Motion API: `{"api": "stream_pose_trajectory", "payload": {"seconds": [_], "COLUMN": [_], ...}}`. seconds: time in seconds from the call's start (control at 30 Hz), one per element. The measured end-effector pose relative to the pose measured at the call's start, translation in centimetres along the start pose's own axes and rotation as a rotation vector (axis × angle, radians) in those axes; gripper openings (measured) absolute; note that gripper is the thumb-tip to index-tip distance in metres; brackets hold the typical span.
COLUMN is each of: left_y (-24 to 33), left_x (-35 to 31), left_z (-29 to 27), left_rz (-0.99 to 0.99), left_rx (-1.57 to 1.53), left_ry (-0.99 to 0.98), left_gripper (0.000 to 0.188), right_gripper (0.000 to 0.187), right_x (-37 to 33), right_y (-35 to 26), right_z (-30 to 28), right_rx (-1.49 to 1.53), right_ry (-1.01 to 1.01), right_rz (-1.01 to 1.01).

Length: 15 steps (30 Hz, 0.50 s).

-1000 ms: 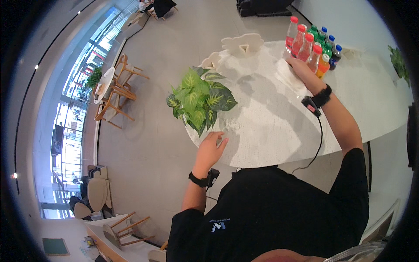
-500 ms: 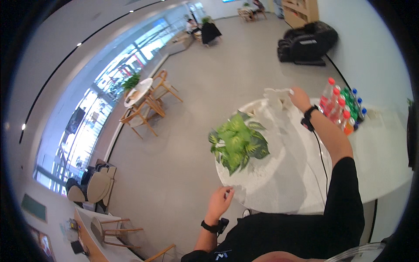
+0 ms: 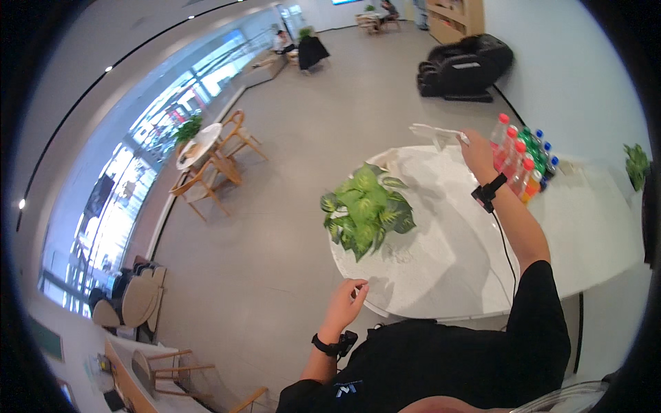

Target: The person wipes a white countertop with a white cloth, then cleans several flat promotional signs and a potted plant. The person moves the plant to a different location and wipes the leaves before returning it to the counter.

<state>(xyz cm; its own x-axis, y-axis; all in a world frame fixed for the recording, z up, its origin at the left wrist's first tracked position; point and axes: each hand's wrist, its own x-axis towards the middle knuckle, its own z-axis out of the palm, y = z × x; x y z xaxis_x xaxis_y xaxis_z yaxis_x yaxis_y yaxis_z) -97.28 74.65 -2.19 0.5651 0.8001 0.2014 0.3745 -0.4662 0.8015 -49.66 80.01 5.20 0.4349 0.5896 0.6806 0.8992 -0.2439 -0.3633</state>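
My right hand (image 3: 476,150) reaches over the far side of the round white table (image 3: 441,275). Pinched in its fingers is a thin white cloth-like sheet (image 3: 438,133), which sticks out to the left past the far rim; its exact kind is unclear. By the table's near left edge, my left hand (image 3: 345,303) hovers with loosely curled fingers. A gap shows between its thumb and fingers, and nothing is visible in it. A green leafy plant (image 3: 368,206) stands on the left part of the table, its base hidden by leaves.
Several red-capped bottles (image 3: 513,151) and blue-capped bottles (image 3: 547,158) stand right of my right forearm, on a white counter (image 3: 592,227). A cable (image 3: 506,248) runs from my right wrist band. Farther off are a black massage chair (image 3: 465,69) and wooden chairs (image 3: 237,134).
The white sheet has swung up and flattened out from its lower, hanging shape over the table. My right hand still grips it. The left hand keeps nearly the same pose; the whole view has shifted slightly.
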Motion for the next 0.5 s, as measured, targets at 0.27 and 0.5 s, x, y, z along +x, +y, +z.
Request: {"api": "stream_pose_trajectory", "payload": {"seconds": [0.27,0.5], "left_y": [3.5,4.9], "left_x": [0.5,3.5], "left_z": [-2.3,-0.6], "left_rz": [0.203,0.362], "left_rx": [-0.147,-0.469], "left_ry": [-0.110,-0.062], "left_gripper": [0.014,0.069], "right_gripper": [0.026,0.018], "right_x": [-13.6,-23.5], "right_y": [-9.5,-16.3], "right_z": [-14.9,-15.7], "right_rx": [0.318,0.586], "right_ry": [0.353,0.291], "right_rz": [-0.126,0.102]}}
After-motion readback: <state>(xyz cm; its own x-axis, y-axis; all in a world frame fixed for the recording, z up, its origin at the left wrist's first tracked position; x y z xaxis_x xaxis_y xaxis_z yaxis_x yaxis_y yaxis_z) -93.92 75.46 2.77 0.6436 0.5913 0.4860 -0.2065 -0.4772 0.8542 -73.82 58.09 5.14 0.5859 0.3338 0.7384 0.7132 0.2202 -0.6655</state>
